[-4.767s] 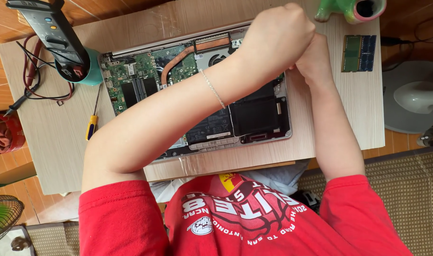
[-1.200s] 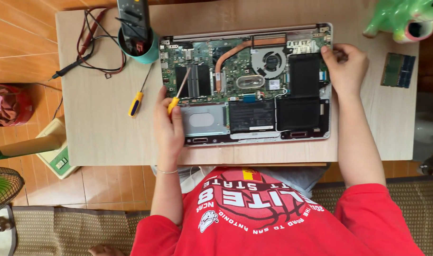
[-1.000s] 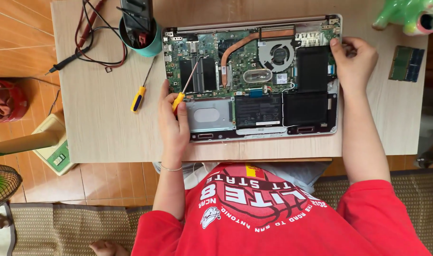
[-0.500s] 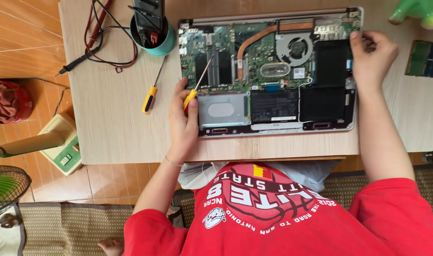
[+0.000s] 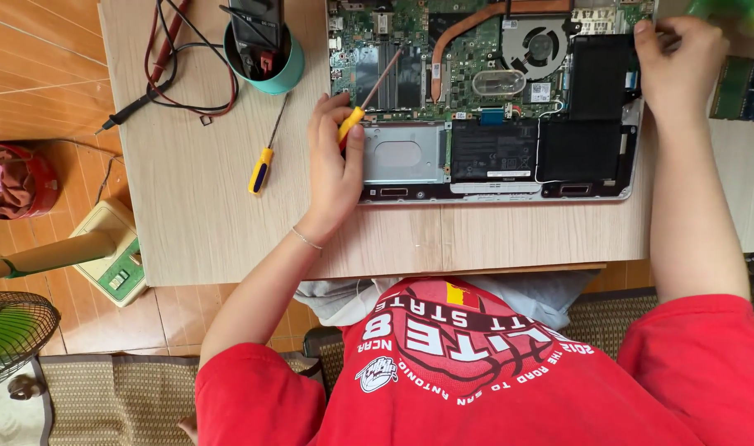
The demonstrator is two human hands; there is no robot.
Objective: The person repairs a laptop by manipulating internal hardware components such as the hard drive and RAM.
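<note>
Over at the far left of the desk (image 5: 195, 215), well apart from the opened laptop (image 5: 492, 165), a teal cup (image 5: 269, 70) holds a dark meter with red and black leads trailing beside it. Nearer the laptop, a spare screwdriver (image 5: 265, 157) lies loose on the wood, handle toward the person, shaft angled up toward the cup; no hand touches it.

Just beside the laptop's left edge, the left hand (image 5: 334, 169) is clenched around the yellow handle of a second screwdriver (image 5: 368, 95). Its long axis runs on a slant, handle low and left, shaft rising to the right, with the tip pointing onto the green board at the laptop's upper left, by the memory slots. This hand is plainly the nearer one to that spot.

Across at the laptop's upper right corner, beyond the black battery (image 5: 587, 124), the right hand (image 5: 678, 62) rests with fingers curled against the edge; whether it pinches something small I cannot tell.
</note>
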